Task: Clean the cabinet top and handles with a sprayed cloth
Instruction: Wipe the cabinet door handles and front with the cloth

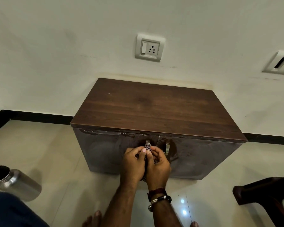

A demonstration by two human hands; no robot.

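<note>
- The left hand (134, 163) and the right hand (157, 164) are pressed together in front of the cabinet (159, 133), both with fingers curled round a checked cloth (148, 147).
- The cloth is bunched between the two palms; its top end pokes out above the fingertips, right at the left handle (147, 142), and a bit shows below the wrists.
- The right handle (168, 149) stands bare just beside the right hand, on the other door.
- The cabinet's door fronts look streaked and wet; its brown wooden top (157, 108) is bare.
- The cabinet sits on a pale tiled floor (56, 153) against a white wall with a socket (149, 47).
- A steel bottle (16, 182) lies well apart to the left on the floor.
- Beaded bracelets (159, 198) ring the right wrist.
</note>
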